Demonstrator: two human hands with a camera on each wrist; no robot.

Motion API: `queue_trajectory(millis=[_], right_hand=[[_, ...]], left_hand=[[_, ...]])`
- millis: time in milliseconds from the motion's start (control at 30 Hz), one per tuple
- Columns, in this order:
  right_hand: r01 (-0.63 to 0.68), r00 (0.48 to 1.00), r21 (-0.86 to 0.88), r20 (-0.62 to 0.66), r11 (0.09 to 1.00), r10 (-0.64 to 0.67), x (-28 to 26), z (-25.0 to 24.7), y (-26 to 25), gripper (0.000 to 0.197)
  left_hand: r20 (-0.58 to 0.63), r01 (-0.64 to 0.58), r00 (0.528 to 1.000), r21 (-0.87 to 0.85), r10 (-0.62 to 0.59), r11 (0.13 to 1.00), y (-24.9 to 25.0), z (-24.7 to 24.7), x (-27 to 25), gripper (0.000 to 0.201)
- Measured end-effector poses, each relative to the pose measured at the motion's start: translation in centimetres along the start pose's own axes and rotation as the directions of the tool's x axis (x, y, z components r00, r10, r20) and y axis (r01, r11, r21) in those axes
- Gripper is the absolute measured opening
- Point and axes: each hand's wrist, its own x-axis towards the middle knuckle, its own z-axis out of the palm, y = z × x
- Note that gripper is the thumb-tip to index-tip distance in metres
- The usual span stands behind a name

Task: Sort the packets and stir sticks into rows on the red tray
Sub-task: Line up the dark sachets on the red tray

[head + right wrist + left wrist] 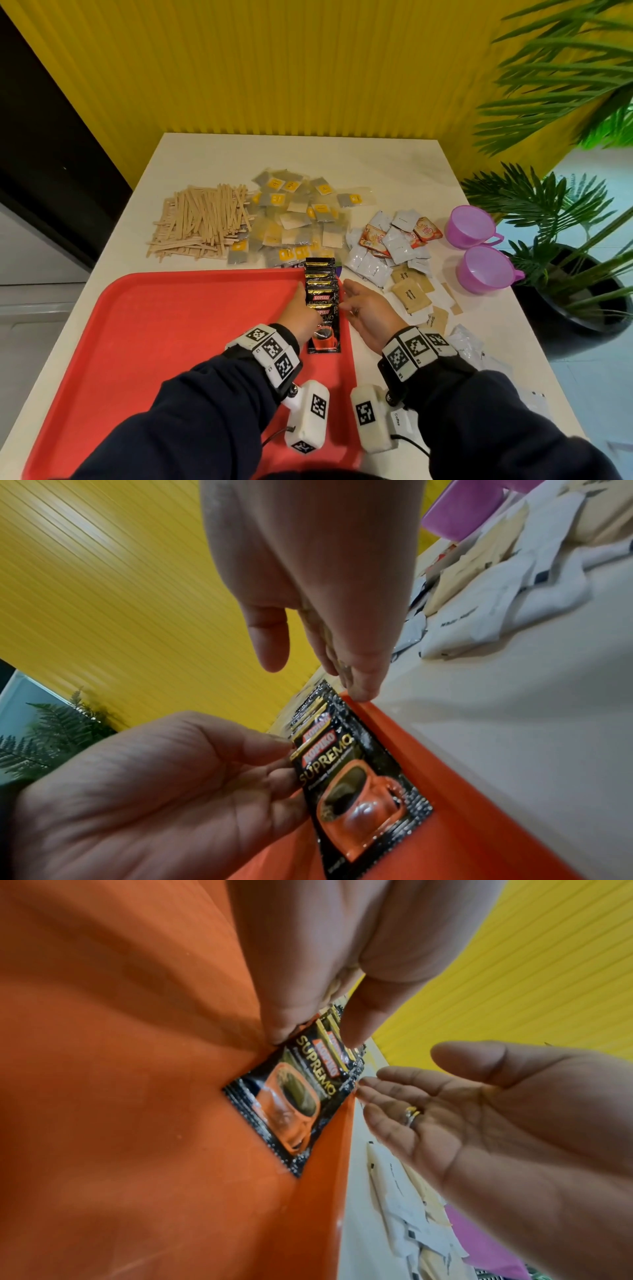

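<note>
1. On the red tray, along its right edge: a row of black coffee packets, overlapping like shingles, running from the far rim toward the near side.
2. Left hand laid on the left side of that row, fingers straight and touching the packets, nothing gripped; seen also from the right wrist view.
3. Right hand held edge-on just right of the row, over the tray rim, fingers straight and together, palm turned to the packets, holding nothing; ring on one finger.
4. Fingertips of the right hand down at the tray rim, just beside the far packets.
5. Behind the tray on the white table: pile of wooden stir sticks at the left, clear tea-bag packets in the middle, white and orange sachets at the right.
6. Brown sugar packets right of the right hand, loose on the table.
7. Two purple cups near the right table edge.
</note>
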Motion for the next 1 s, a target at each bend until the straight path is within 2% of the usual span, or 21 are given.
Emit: queue_trajectory(millis=[133,433,633,733,1000], right_hand=[[-0.03,0.999,-0.051,-0.03,0.998,0.029,-0.4,-0.4,-0.3,0.054],[-0.021,0.999,-0.049,0.033,0.999,0.023,0.3,-0.6,0.8,0.06],[-0.009,0.999,-0.091,0.031,0.996,0.012,0.2,0.2,0.6,0.064],[-0.011,0.999,-0.085,0.038,0.996,0.014,0.2,0.9,0.4,0.075],[0.019,1.0,-0.095,-0.005,0.995,-0.02,1.1,0.6,0.1,0.06]], left_hand=[[0.013,0.021,1.0,-0.027,-0.021,0.999,0.2,0.2,-0.3,0.06],[-0.008,0.034,0.999,-0.008,-0.034,0.999,0.0,0.6,0.0,0.071],[-0.024,-0.004,1.0,-0.043,0.003,0.999,0.5,0.8,-0.6,0.058],[-0.023,-0.002,1.0,-0.06,0.0,0.998,0.5,0.7,-0.6,0.055],[-0.045,0.055,0.997,-0.102,-0.06,0.993,0.3,0.5,0.0,0.059]])
